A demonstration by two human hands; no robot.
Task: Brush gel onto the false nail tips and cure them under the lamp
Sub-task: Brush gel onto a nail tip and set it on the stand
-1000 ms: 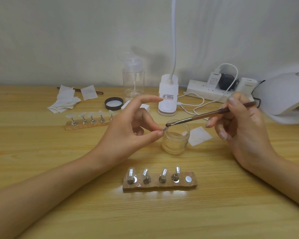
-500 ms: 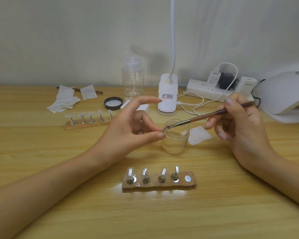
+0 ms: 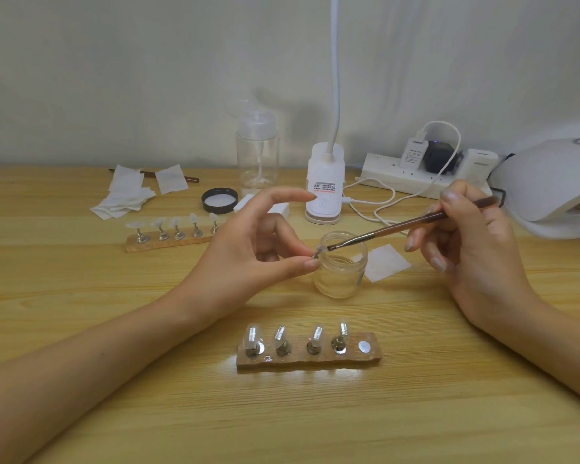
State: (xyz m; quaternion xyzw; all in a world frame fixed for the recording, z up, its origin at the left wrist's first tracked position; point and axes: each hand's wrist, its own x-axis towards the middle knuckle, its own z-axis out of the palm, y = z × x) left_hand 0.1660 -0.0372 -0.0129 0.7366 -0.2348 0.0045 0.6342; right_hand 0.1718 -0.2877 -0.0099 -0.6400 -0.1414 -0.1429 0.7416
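Bristles of the brush (image 3: pixel 406 226) meet a nail tip (image 3: pixel 318 252) pinched by the left hand (image 3: pixel 248 257) over the glass jar (image 3: pixel 339 279). The right hand (image 3: pixel 476 249) grips the brush handle. 4 more tips (image 3: pixel 254 333) stand on the near holder (image 3: pixel 315 363) on the counter (image 3: pixel 416 413); the lamp (image 3: pixel 549 182) sits far right.

Pale wood-grain bench (image 3: pixel 81 329), smooth with a soft sheen. Clear glass jar (image 3: pixel 340 274). Glossy brown brush (image 3: pixel 412 226) with metal ferrule. Rough-edged wooden holder (image 3: pixel 310 360), shiny metal stands. Glossy white plastic lamp (image 3: pixel 549 182).

A pump bottle (image 3: pixel 258 159), loose wipes (image 3: pixel 124 195) and a power strip (image 3: pixel 392 174) sit well apart.
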